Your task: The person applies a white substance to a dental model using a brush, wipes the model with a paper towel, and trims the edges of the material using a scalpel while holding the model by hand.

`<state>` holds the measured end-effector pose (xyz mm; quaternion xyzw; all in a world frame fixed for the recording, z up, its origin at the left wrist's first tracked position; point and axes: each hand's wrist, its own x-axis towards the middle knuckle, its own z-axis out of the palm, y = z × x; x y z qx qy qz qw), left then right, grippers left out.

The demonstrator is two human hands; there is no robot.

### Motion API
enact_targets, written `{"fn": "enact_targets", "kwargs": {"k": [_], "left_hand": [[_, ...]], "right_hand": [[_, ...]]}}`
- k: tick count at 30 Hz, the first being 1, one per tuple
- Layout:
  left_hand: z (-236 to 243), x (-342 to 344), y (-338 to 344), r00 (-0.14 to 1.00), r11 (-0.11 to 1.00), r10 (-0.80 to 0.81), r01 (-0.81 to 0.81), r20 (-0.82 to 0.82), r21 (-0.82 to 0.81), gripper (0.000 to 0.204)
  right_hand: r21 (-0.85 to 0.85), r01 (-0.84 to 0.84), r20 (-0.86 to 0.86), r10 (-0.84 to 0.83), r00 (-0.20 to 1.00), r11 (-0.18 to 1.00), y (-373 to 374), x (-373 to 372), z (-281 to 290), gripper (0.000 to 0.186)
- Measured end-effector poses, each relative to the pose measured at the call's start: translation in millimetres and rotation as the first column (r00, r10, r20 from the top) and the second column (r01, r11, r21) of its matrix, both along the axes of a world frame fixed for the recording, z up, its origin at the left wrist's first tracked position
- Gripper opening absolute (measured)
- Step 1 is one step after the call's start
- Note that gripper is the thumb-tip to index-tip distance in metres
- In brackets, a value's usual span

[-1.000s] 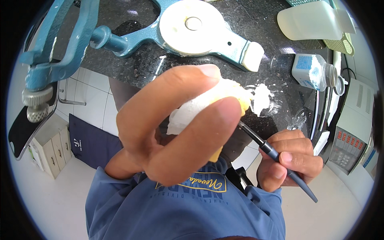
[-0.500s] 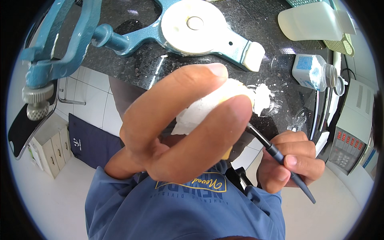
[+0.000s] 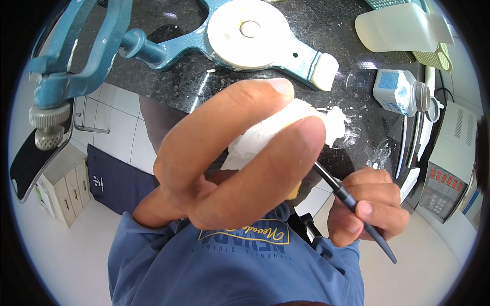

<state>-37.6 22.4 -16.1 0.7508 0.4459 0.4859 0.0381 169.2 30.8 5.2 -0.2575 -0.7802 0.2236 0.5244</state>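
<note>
My left hand (image 3: 260,183) is raised close to the camera, its thumb and index finger closed around a rough white plaster piece (image 3: 250,138). A bit of yellow (image 3: 294,192) shows below the thumb. From the right, my right hand (image 3: 375,204) pinches a slim tool (image 3: 347,198) with a dark blue handle and a black front part. The tool slants up and left toward the plaster piece. Its tip is hidden behind my left thumb, so I cannot tell what kind of tip it has or whether it touches.
On the dark speckled bench stands a blue metal frame (image 3: 178,53) with a white round plate (image 3: 240,46). White powder (image 3: 334,122) lies beyond my left fingertips. At right are an opened small bottle (image 3: 395,92), a translucent container (image 3: 393,28) and a grey control box (image 3: 446,158).
My right hand and the tool have shifted slightly left. My left hand with the plaster piece has edged a little to the right. Both grips stay the same.
</note>
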Motion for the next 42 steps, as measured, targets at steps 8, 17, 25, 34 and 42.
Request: {"fn": "enact_targets", "kwargs": {"k": [8,17,25,34,42], "left_hand": [[3,-3,1,1.000,1.000,0.000,0.000,-0.029,0.001,0.083],[3,-7,2,0.997,1.000,-0.007,0.008,-0.076,0.003,0.085],[7,-13,4,0.996,0.999,-0.031,0.029,-0.088,-0.027,0.090],[9,-13,9,0.997,0.996,-0.074,0.074,0.006,-0.039,0.103],[11,-12,6,0.998,0.997,-0.053,0.050,-0.046,-0.067,0.106]], "right_hand": [[0.036,-0.038,0.072,0.036,0.997,0.999,2,1,2,0.022],[0.075,0.011,-0.031,-0.009,0.999,0.997,2,-3,-2,0.019],[0.063,-0.012,0.024,0.011,1.000,0.998,-1,4,-1,0.025],[0.086,0.002,-0.041,0.001,0.999,0.996,2,-2,-1,0.020],[0.079,0.003,-0.017,-0.002,1.000,0.997,2,-3,0,0.021]]}}
